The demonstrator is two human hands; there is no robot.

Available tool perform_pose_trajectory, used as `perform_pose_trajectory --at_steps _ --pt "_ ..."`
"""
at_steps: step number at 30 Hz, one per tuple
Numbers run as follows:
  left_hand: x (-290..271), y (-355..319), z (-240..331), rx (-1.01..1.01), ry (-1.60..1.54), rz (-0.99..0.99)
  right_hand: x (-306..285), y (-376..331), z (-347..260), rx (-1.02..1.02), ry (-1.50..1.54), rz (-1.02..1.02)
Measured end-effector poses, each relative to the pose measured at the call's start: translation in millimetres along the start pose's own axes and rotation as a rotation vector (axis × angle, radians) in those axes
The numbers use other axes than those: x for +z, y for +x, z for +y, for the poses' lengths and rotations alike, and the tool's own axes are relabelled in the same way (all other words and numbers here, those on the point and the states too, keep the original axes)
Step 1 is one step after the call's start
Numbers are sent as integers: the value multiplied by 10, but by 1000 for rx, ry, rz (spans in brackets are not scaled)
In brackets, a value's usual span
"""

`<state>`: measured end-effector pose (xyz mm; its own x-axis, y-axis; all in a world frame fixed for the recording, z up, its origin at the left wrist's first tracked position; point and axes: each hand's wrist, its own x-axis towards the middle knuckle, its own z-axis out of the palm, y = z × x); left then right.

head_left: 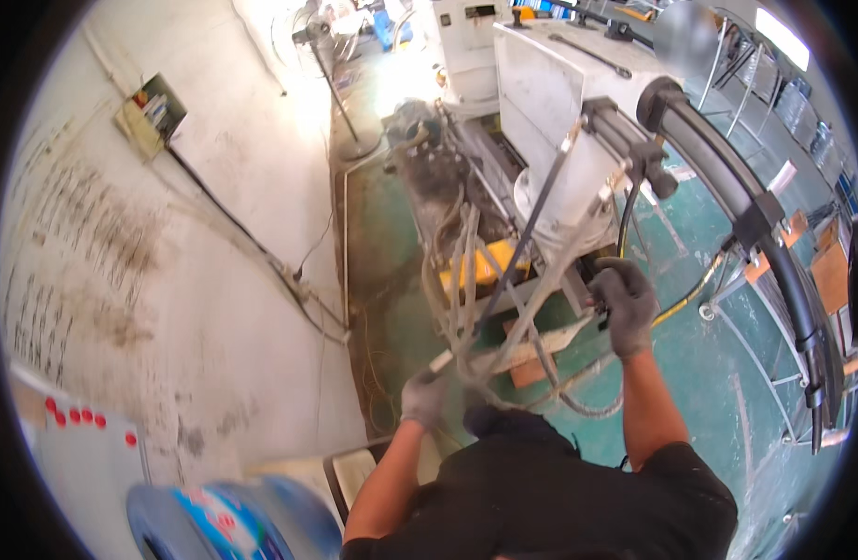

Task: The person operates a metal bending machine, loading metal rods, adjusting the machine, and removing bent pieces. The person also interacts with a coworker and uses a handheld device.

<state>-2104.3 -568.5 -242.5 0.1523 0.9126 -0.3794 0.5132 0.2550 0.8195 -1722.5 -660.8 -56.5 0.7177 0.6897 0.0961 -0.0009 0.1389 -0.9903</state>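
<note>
Both hands wear grey gloves. My left hand point(424, 397) is closed around the lower end of a pale flat bar point(527, 343). The bar slants up to the right, where my right hand point(625, 303) grips its other end. A tangle of pale hoses point(466, 271) loops around and under the bar. A thin dark rod point(531, 219) rises from this tangle toward a white machine point(541, 103). My black shirt hides what lies below the hands.
A thick black curved pipe point(774, 233) arcs down the right over a green floor point(709, 373). A stained white wall point(167, 280) with an electrical box point(153, 112) and cables fills the left. A standing fan point(321, 56) is far back. A blue jug point(223, 523) sits low left.
</note>
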Motion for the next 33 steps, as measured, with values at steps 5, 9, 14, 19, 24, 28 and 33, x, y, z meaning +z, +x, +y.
perform_pose_trajectory --at_steps 5,9,14,19,24,28,33 --pt "-908 1300 -20 -65 76 -12 1593 1027 -287 -451 -317 -67" --pt "-1554 2459 333 -164 8 39 2180 2199 -872 -816 -802 194" --pt "-1930 3785 -31 -121 42 -60 2353 3762 -1364 -397 -1469 549" --pt "-2133 5240 391 -119 140 -248 2211 5126 -988 -17 -1466 444" --pt "-2530 7425 229 -10 198 -479 2195 5918 -754 -14 -1530 473" --pt "-3303 8592 1900 -56 181 -471 2360 6232 -805 175 -1670 553" --pt "-3797 9933 1767 62 314 -351 2958 6384 -905 365 -1797 711"
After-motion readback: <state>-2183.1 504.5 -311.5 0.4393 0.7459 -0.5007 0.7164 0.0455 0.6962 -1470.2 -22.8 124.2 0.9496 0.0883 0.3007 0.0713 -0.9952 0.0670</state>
